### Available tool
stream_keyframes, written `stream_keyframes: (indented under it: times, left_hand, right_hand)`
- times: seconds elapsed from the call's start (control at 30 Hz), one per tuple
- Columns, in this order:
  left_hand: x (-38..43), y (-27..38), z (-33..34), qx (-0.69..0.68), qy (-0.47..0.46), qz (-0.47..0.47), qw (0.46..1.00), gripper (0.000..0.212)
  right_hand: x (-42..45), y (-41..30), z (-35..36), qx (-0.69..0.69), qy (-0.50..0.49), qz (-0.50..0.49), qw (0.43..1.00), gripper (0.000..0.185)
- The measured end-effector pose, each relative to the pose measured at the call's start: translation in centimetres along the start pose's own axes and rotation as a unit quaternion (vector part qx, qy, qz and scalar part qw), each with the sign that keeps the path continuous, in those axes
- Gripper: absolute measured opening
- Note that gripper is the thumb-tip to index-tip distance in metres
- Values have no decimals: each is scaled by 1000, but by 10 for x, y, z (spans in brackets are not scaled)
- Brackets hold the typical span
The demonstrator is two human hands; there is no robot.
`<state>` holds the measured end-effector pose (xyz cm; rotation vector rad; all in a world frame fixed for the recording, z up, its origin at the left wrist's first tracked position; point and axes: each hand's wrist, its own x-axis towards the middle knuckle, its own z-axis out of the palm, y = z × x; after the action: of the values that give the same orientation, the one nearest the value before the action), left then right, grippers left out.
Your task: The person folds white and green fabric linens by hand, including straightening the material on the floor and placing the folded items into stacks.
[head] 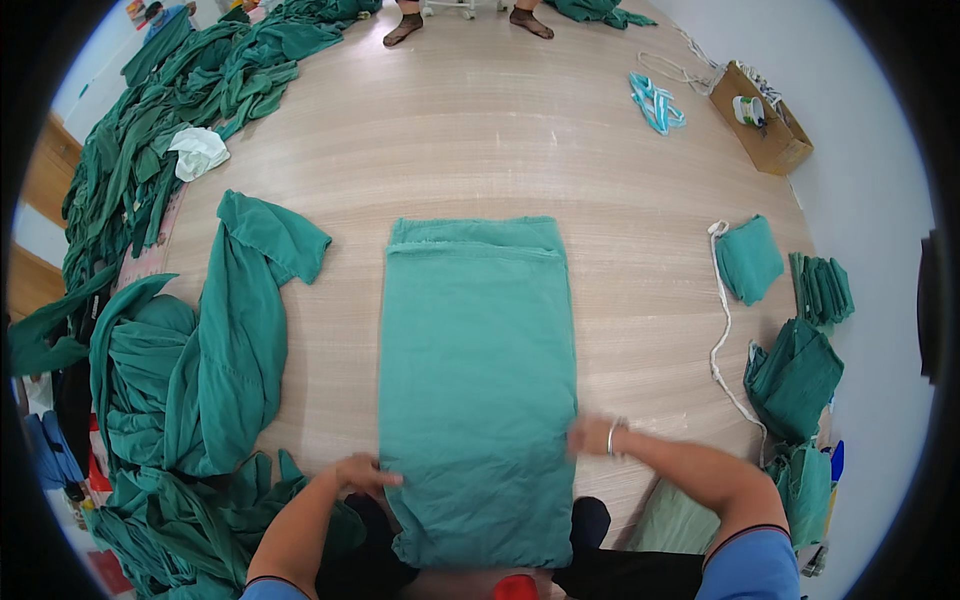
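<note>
A green cloth (478, 360), folded into a long rectangle, lies flat on the floor before me. A seam and a folded band (474, 234) cross its far end, and its near end is wrinkled. My left hand (366, 474) is at the cloth's left edge near the bottom, with one digit over the fabric. At the opposite edge, slightly farther up, my right hand (590, 435) is blurred and touches or nearly touches the cloth. Whether either hand pinches the fabric cannot be made out.
Crumpled green garments (232, 337) lie at left, below a larger heap (150, 150). Folded green bundles (795, 379) and a white cord (720, 337) are at right. Farther off are a cardboard box (780, 146), blue-and-white straps (657, 103) and another person's feet (403, 30).
</note>
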<state>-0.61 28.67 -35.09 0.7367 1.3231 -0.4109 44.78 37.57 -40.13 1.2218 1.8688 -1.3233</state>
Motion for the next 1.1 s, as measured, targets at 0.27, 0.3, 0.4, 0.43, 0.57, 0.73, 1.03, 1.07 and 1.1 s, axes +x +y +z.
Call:
stream_keyframes:
  times: [0.27,0.3,0.4,0.43,0.57,0.73,1.03,1.07,1.1]
  left_hand:
    - [10,77,-37,-329,304,212,869,56]
    - [14,78,-35,-346,324,240,847,54]
    - [26,81,-27,-332,357,245,838,51]
    - [26,83,-25,-312,375,248,837,50]
    - [37,81,-17,-301,404,280,817,52]
    - [43,80,-16,-229,469,243,818,52]
    - [-2,86,-30,-384,290,342,807,55]
    - [-4,89,-32,-386,291,342,806,55]
    - [-7,93,-34,-404,263,366,796,52]
  right_hand:
    - [71,-78,-204,211,431,76,874,69]
    - [78,-89,-204,246,421,126,864,77]
    - [78,-111,-195,275,427,183,842,75]
    - [76,-115,-193,272,426,184,843,75]
    - [79,-106,-187,251,432,147,854,62]
    - [69,-119,-175,301,419,12,857,38]
    - [-75,-215,-190,441,347,-289,776,21]
    - [-78,-215,-197,463,354,-318,748,21]
    - [-78,-213,-205,461,356,-318,748,21]
